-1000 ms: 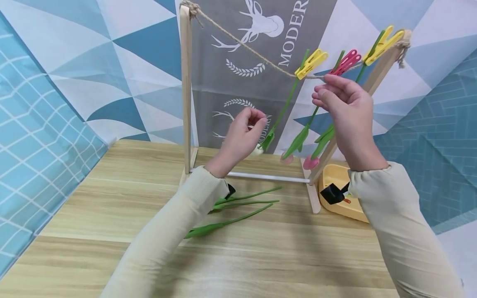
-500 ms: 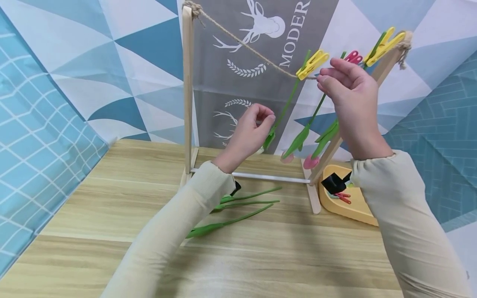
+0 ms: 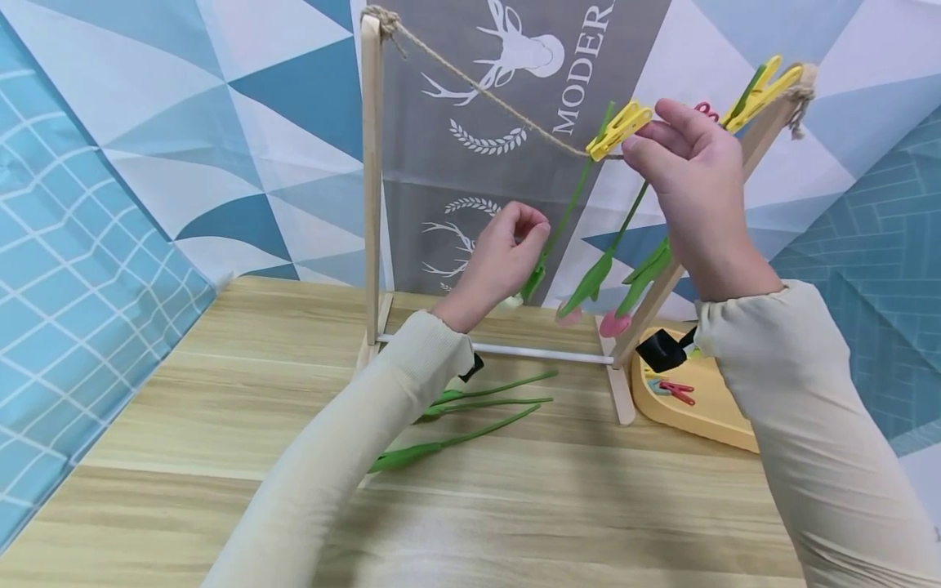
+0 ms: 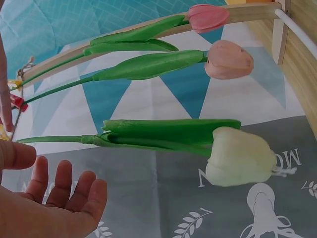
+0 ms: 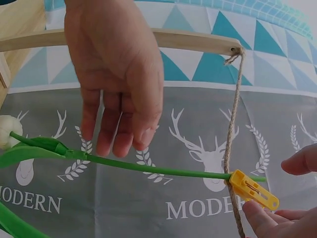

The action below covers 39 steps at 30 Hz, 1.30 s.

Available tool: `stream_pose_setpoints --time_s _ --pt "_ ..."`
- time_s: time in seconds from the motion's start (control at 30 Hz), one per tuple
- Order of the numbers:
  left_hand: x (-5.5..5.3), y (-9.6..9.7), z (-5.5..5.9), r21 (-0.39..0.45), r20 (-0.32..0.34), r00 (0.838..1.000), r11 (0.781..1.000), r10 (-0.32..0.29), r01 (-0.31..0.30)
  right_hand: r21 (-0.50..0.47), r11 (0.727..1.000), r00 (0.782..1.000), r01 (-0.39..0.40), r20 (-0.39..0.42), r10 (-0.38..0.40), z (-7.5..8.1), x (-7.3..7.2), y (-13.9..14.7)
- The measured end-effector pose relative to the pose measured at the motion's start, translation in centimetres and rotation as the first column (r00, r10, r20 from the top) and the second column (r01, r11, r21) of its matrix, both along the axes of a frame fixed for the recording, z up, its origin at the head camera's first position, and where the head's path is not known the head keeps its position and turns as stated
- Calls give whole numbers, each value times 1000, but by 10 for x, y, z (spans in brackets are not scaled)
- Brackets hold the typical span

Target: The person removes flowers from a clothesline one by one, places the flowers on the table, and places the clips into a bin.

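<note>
Where the right hand [image 3: 702, 188] hangs, thumb and fingers are parted, a fingertip touching or just beside the yellow clip [image 3: 620, 131] at ten o'clock; which, I cannot tell. Loosely curled and grasping nothing, the left hand [image 3: 507, 253] sits near the stem of the white tulip [image 4: 241, 156], at its two o'clock. The clip pinches that stem to the rope [image 5: 235, 111]. From the left hand, a gap opens at nine toward the left post [image 3: 373, 180]; the right post [image 3: 772, 126] stands close to the right hand at two. Farther out, three stems [image 3: 407, 456] lie at the left hand's seven, a tray [image 3: 713, 400] at the right hand's six. The left wrist view shows the white bloom, mostly hidden from the head view; the right wrist view shows the space between thumb and clip.
</note>
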<state>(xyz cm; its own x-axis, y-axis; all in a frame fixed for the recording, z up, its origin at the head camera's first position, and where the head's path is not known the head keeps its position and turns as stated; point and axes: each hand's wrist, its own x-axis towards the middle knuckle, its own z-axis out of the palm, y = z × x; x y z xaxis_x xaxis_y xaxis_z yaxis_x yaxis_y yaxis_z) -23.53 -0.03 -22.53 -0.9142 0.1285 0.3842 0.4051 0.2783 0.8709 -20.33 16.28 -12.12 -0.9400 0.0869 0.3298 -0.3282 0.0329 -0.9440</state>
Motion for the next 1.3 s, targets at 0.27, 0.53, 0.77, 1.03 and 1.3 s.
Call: stream_pose_setpoints --time_s 0.27,0.53,0.77,1.03,1.3 --pt "-5 4 0 13 28 1000 1000 -15 15 -30 999 998 -43 46 44 5 -3 -2" --pt "-7 9 0 19 40 998 999 -38 37 -107 987 990 -119 64 126 7 -7 -1" --pt "-9 13 1 39 38 998 998 -52 50 -98 986 987 -137 66 144 9 -9 0" --pt "-8 17 1 101 63 988 985 -144 137 -64 990 988 -128 80 133 10 -12 0" --pt "-8 16 1 108 9 986 981 -165 163 -43 994 991 -96 92 99 11 -14 -1"
